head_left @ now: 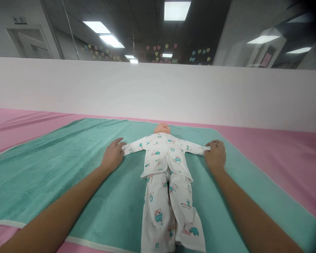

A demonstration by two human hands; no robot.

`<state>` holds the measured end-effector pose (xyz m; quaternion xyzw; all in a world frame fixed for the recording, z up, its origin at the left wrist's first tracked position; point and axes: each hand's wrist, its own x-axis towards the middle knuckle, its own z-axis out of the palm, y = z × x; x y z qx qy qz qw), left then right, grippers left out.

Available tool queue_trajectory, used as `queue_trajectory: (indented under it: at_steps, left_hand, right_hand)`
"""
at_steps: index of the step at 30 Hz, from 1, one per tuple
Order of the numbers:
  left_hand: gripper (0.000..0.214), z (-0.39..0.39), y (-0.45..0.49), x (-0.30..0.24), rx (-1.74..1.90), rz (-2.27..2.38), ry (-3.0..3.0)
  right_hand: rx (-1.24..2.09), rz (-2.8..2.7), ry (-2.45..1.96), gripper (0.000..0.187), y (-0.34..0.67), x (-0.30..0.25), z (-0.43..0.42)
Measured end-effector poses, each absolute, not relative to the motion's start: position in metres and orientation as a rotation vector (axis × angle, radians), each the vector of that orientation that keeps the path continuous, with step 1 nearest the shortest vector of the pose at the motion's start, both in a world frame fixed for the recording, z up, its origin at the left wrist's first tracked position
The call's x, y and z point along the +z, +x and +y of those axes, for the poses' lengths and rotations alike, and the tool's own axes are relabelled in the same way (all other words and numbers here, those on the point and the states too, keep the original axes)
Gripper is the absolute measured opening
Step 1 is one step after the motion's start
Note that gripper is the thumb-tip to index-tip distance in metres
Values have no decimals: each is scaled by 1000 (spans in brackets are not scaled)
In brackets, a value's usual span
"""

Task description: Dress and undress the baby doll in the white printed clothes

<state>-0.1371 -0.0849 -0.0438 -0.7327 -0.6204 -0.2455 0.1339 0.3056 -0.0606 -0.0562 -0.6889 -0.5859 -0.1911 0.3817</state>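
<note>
Head cam feed: doll (162, 128) is on its back on the green blanket (55, 168), head end away from me, legs toward me, arms out to both sides. My left hand (113, 154) is left of the doll, at the end of its left-hand sleeve (135, 147). My right hand (216, 154) is right of the doll, at the end of the right-hand sleeve (196, 148). Grip: fingers curled in and narrow on both sides, contact at the sleeve ends; can't tell if I'm really pinching cloth or just resting there. Neither of the doll's hands shows past the cuffs. Progress, my read: clothes are basically on. Done: white print top (155, 154) covers the doll's chest and both arms, sleeves fairly straight; matching trousers (158, 207) cover the legs. One fastener (168, 153) shows mid-chest and the front looks joined there. Left, if neatness counts: top's front edges part below that fastener, and the right-hand trouser leg flares out at the hem. Left-hand leg runs out of frame near the bottom, so no verdict on its end. Can't confirm other fasteners at this size. Surroundings: pink cloth (252, 147) beyond the blanket on either side of the doll, white wall (147, 91) past its head end, heart shapes (155, 48) higher up.
</note>
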Motion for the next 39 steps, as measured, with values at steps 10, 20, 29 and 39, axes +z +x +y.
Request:
queue_trajectory:
  at_steps: [10, 20, 29, 39]
  left_hand:
    - [59, -88, -122, -51, -473, -1723, -2507]
    - [49, -103, -128, -45, -296, -1765, -2557]
    - [45, -148, -120, -42, -599, -1727, -2407]
    - [21, -214, -44, -21, -724, -1584, -2590]
  right_hand:
    - [-132, -2106, -1690, 54, 268, -80, -45]
    - [11, -1965, -2053, 77, 297, -85, -52]
    - [10, -1849, -1838, 61, 285, -69, -134]
    - [285, -1960, -1294, 14, 226, -43, -215]
